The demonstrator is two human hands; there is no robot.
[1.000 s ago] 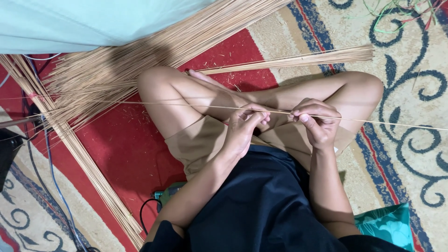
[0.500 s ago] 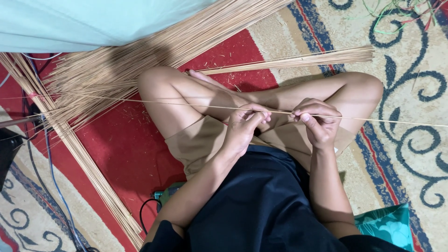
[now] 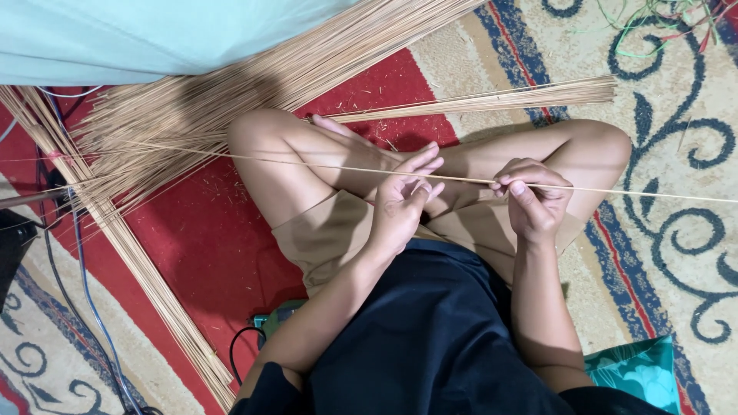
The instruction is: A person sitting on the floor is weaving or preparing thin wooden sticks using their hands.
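Patterned carpet (image 3: 676,253) in red, cream and blue was spread under a person seated cross-legged in tan shorts (image 3: 330,238). Nearest the camera, a teal cushion (image 3: 638,369) was seen at the right. One thin stick (image 3: 615,190) was stretched level across the knees; it was pinched in the closed right hand (image 3: 534,201), while the left hand (image 3: 403,204) was held with fingers loosely spread, the stick passing at its fingertips. Farther off, a heap of sticks (image 3: 231,100) was fanned beneath pale green cloth (image 3: 154,34).
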